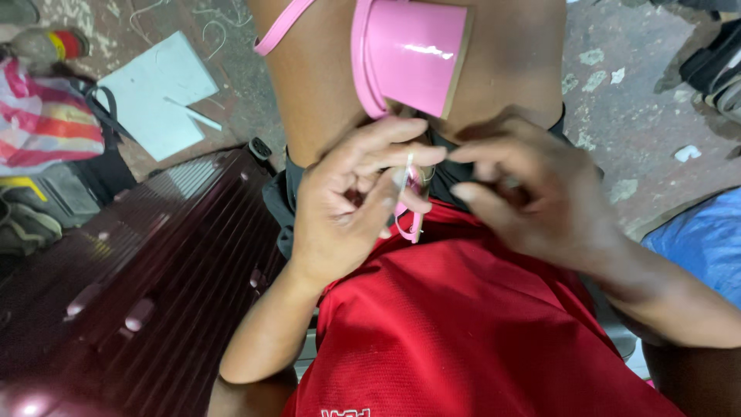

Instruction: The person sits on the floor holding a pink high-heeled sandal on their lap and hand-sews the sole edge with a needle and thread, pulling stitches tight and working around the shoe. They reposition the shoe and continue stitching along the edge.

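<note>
Above a stained concrete floor (633,85), beside a dark ribbed case (154,278), both hands met at the lap, the left hand (347,208) pinching a thin pink strap (409,224), the right hand (525,193) curled narrowly beside it, under a glossy pink piece (409,54).

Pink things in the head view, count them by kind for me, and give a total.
Glossy pink band: 1
Thin pink strap: 1
Narrow pink strip pinched in the left hand, with the right hand alongside: 1
Total: 3

A dark red ribbed suitcase (147,270) lies beside a striped bag (42,120), white board (158,93) and blue cloth (706,239).
</note>
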A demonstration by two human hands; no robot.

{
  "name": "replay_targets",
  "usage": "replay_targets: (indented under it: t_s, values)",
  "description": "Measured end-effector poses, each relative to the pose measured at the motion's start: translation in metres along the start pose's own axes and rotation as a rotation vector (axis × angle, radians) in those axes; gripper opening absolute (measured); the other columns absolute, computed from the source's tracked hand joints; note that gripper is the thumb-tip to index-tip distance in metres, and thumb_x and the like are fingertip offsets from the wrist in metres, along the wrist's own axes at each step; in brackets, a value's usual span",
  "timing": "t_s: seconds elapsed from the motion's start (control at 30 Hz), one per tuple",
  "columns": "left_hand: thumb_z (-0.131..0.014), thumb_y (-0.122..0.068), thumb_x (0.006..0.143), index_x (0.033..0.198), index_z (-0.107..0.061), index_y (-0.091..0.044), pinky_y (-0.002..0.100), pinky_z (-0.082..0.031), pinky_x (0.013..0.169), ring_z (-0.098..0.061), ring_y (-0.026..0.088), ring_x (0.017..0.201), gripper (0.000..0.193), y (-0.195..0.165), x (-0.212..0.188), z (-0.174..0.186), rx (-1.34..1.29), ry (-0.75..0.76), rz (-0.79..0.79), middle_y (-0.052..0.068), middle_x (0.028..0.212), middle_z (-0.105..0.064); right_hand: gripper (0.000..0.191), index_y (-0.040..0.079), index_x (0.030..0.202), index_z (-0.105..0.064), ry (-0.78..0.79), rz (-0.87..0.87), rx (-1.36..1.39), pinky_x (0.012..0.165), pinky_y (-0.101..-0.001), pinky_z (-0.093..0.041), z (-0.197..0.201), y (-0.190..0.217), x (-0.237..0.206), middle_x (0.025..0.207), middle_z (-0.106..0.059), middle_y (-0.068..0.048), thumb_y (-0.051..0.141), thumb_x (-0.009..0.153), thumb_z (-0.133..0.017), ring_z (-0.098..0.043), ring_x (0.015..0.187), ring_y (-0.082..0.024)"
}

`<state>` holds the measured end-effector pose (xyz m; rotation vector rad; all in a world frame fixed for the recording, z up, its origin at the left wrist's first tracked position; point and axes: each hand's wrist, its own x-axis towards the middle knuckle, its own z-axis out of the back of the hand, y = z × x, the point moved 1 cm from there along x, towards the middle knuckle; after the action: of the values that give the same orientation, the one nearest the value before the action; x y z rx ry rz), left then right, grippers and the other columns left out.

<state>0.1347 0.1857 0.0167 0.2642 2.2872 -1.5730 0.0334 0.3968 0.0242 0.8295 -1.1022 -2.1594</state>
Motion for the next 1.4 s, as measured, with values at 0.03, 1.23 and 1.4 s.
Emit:
replay_targets:
  t_s: [0.03, 1.23, 1.4]
  values:
    - [-0.047, 0.010, 0.105, 0.146, -0.049, 0.000, 0.019, -0.054, 0.060, -0.076, 0.013, 0.089, 0.042, 0.002, 0.000, 0.002, -0.008, -0.006, 0.035, 0.016, 0.129, -0.073, 0.025, 0.006, 0.113, -0.070, -0.038, 0.073, -0.111, 0.057, -0.0256, -0.049, -0.007, -0.001, 0.001, 0.092, -0.062, -0.005, 0.014, 0.091, -0.077, -0.061, 0.071, -0.010]
    - [-0.088, -0.006, 0.079, 0.154, -0.032, -0.012, 0.027, -0.063, 0.072, -0.066, 0.016, 0.077, 0.093, -0.020, 0.003, -0.019, 0.598, 0.099, -0.198, 0.016, 0.141, -0.054, 0.009, 0.006, 0.102, -0.068, -0.225, 0.153, -0.958, 0.055, -0.0335, -0.047, 0.065, -0.043, 0.011, 0.085, -0.067, -0.010, 0.004, 0.095, -0.072, -0.061, 0.064, -0.019]
    - [-0.089, -0.011, 0.091, 0.158, -0.030, -0.011, 0.021, -0.064, 0.073, -0.068, 0.011, 0.079, 0.089, -0.023, 0.008, -0.019, 0.608, 0.097, -0.214, 0.011, 0.151, -0.051, 0.015, 0.005, 0.113, -0.064, -0.150, 0.068, -1.083, 0.058, -0.0380, -0.049, 0.076, -0.068, -0.018, 0.085, -0.063, -0.010, 0.003, 0.098, -0.065, -0.062, 0.065, -0.024]
